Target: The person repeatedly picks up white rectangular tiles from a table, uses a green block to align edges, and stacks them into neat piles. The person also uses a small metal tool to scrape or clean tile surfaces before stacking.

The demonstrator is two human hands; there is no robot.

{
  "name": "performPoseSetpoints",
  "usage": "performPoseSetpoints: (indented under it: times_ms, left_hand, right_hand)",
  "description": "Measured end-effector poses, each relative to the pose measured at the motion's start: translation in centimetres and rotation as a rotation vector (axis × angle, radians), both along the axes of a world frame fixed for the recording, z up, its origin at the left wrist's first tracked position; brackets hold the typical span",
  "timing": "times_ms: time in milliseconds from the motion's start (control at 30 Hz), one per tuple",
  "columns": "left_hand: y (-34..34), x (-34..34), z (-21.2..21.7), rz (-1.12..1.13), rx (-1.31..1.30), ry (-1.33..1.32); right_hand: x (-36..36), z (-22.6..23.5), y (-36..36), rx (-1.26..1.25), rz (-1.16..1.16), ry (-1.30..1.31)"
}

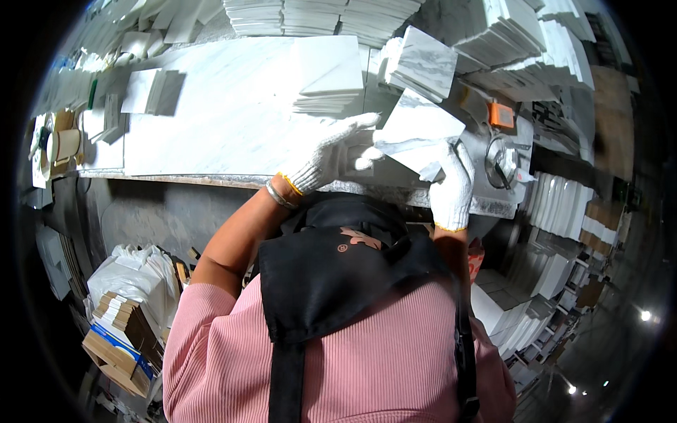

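Note:
Both my hands wear white knit gloves with yellow cuffs. My right hand [453, 185] grips a square white marble tile [423, 121] with grey veining by its near right edge, holding it tilted above the table. My left hand [331, 151] is beside the tile's left corner, its fingers stretched out and apart, with nothing in them. Just beyond it, a stack of white tiles [328, 67] lies on the table. Behind the held tile stands another stack of grey-veined tiles [425, 63].
The long white work table [211, 106] has a rough near edge in front of me. A small tile stack [143, 91] sits at left. On the right are an orange device [501, 115] and a round clear container [501, 163]. More tile rows [557, 204] and cardboard boxes [120, 359] stand around.

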State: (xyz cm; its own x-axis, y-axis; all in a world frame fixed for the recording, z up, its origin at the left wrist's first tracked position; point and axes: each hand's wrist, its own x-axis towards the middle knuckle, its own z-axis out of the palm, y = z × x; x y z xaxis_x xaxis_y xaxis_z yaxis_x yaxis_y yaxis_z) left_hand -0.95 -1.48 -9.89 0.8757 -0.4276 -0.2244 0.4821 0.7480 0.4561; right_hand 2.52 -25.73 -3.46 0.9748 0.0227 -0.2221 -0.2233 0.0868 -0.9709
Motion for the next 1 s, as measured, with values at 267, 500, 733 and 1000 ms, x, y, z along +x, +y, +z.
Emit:
performPoseSetpoints:
  times_ms: [267,500,733,1000]
  left_hand:
    - [0.0,1.0,1.3,-0.037,-0.045,0.133]
    - [-1.7,1.4,2.3,0.058,0.175,0.123]
    - [-2.3,1.0,3.1,0.081,0.183,0.128]
    - [-2.8,0.2,2.5,0.120,0.107,0.159]
  right_hand:
    - [-0.1,0.4,1.2,0.136,-0.039,0.090]
    - [0.1,1.1,2.2,-0.526,0.174,-0.455]
    - [-1.5,2.6,4.1,-1.180,0.253,-0.797]
    - [0.0,2.7,-0.5,-0.955,0.079,-0.705]
